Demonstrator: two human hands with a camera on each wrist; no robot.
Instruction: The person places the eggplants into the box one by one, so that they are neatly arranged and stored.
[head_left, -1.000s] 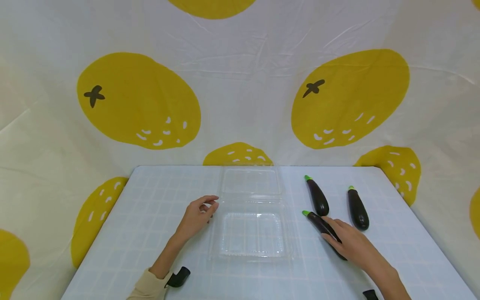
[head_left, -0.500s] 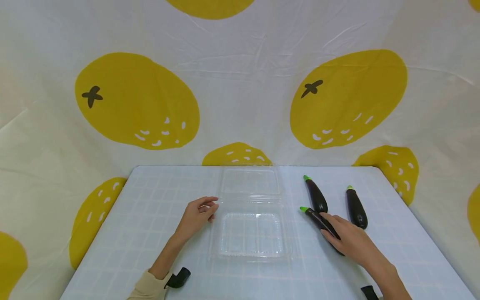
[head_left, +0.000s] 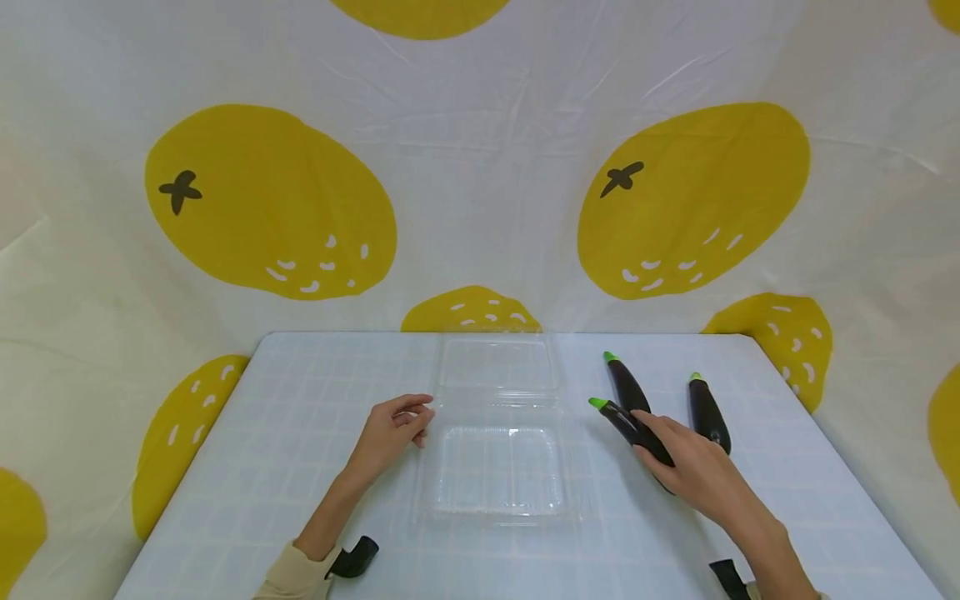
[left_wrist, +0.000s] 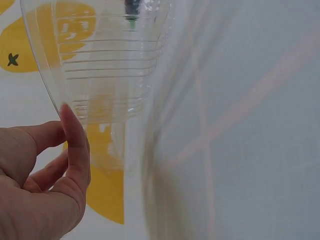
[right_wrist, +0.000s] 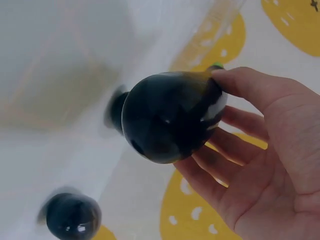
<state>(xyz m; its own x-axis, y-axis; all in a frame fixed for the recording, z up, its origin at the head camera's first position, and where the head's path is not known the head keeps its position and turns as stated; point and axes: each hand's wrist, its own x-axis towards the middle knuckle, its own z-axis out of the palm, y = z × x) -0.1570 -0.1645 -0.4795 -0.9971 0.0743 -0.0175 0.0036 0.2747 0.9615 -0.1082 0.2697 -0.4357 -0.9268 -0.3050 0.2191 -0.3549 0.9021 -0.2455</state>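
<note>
1. The right hand [head_left: 697, 467] pinches a glossy eggplant [head_left: 636, 433] between thumb and fingers, right of the clear container [head_left: 498, 471].
2. This eggplant looks firm, fairly light and probably slippery; the thick body seems a surer hold than the narrow green tip [head_left: 597, 402].
3. The left hand [head_left: 388, 429] has fingers loosely bent beside the container; I cannot tell whether they touch it.
4. The container looks thin and flimsy; its rim likely wants a light hold.

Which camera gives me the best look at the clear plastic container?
The head view: it shows the open clear container whole, both halves, from above. The left wrist view catches only part, close up, beside the left hand. The right wrist view has at most a blurred clear edge near its top.
</note>
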